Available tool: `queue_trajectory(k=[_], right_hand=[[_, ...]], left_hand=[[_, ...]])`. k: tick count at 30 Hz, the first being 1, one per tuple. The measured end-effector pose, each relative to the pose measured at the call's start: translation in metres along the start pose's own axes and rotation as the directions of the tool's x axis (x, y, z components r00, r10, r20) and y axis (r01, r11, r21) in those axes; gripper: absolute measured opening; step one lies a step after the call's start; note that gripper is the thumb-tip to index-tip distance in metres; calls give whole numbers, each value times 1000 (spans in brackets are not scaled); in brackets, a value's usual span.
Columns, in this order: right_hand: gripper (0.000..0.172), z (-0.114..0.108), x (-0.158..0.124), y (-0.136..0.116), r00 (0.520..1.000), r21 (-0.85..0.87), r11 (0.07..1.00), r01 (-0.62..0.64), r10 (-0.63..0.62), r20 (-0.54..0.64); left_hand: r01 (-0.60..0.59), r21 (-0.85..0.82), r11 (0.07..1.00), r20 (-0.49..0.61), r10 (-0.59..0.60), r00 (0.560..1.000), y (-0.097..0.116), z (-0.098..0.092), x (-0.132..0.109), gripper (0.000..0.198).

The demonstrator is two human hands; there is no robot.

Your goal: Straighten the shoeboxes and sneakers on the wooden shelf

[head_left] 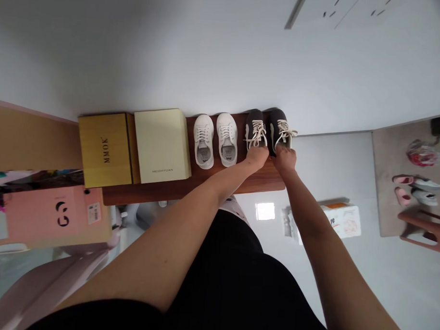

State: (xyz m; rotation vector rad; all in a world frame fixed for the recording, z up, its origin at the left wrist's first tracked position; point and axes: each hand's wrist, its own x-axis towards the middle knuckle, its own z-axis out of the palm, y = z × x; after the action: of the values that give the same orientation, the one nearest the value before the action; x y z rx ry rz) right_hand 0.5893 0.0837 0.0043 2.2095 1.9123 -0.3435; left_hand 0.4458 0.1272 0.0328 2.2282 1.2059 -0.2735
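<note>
Dark shoes [267, 129] with cream laces stand side by side at the right end of the wooden shelf [205, 183], toes against the white wall [209, 54] at twelve o'clock. My left hand [257, 156] sits on the heel of the left dark shoe, fingers tucked into its opening, so I grasp that heel. My right hand [285, 158] does the same at the heel of the right dark shoe, fingers curled over its back rim. Both arms reach straight out from me toward twelve o'clock.

At nine o'clock from the dark pair, just beside it, stand the white shoes [215, 140], laced, also toes to the wall. Further toward nine o'clock lies a cream box [162, 144], lid closed, touching or nearly touching a yellow box [105, 150] marked MMOK, also closed; I cannot tell what either holds. At eight o'clock, lower than the shelf, lies a pink box [55, 214], closed as well.

At five o'clock from my right hand, down on the floor, lies a white pack [342, 220] with orange print. At three o'clock a mat [389, 161] bears pink slippers [401, 186] and a pale pair [426, 190] beside them, with a red-and-white bundle [422, 153] above, too blurred to name.
</note>
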Motion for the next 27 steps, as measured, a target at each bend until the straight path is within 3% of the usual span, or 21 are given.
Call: queue_trajectory(k=[7,13,16,19,22,27], right_hand=[[30,5,-5,-12,997,44,997,-67,65,36],[34,-11,-31,-24,979,178,974,-141,164,-124],[35,-21,-48,-39,959,272,950,-152,209,-192],[35,-25,-67,-64,962,375,921,-102,188,-200],[35,-21,-88,-99,980,442,896,-49,129,-153],[31,-4,-121,-166,997,525,848,70,-68,-23]], left_hand=[[11,-64,998,27,-10,1000,-4,-4,-2,29],[-21,-164,986,-81,8,997,-24,-26,-35,30],[1,-292,956,-135,-42,990,-54,-35,-73,24],[50,-401,915,-176,-131,976,-97,-32,-128,21],[162,-493,855,-178,-281,943,-139,-15,-189,21],[410,-571,711,-76,-543,836,-193,20,-280,18]])
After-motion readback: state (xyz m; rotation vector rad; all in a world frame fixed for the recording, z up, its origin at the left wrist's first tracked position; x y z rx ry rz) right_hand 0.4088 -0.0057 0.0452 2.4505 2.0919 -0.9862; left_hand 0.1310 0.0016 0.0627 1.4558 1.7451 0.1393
